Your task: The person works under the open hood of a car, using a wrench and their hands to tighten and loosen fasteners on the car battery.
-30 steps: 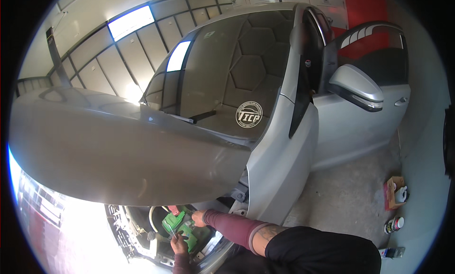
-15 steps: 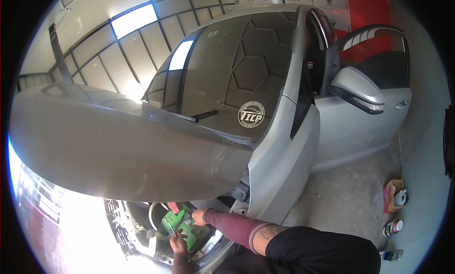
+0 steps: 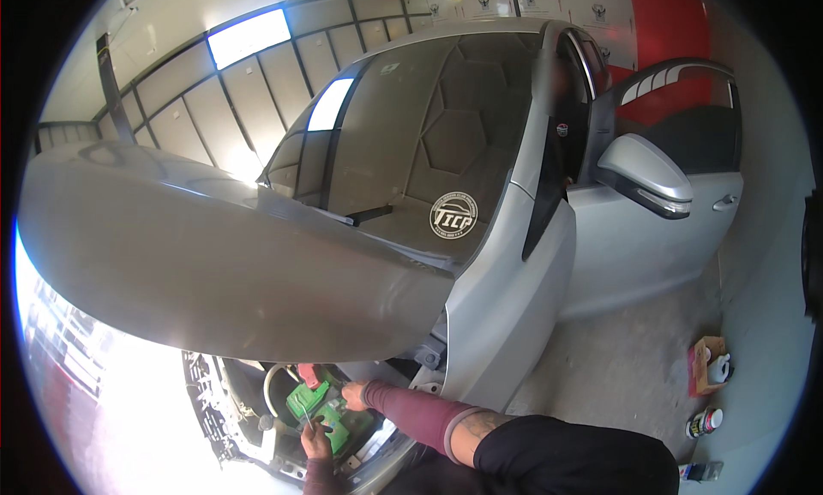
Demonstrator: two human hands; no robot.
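Observation:
Under the raised grey hood of a silver car, a green-topped battery sits in the engine bay. A red cover is at its far end. My left hand is closed around a slim metal tool, which points up over the battery's near left part; its kind is too small to tell. On the battery's right side, my right hand has its fingers curled in. What they grip, if anything, is hidden. My right forearm reaches across the silver fender's edge.
The front door stands wide at the right, with a side mirror jutting out. A person in dark clothing is in the doorway. On the floor are a cardboard box with bottles and a white-lidded container.
The view has shifted slightly. My left hand has drawn a little left and down with the metal tool; my right hand stays beside the battery, nearly unmoved.

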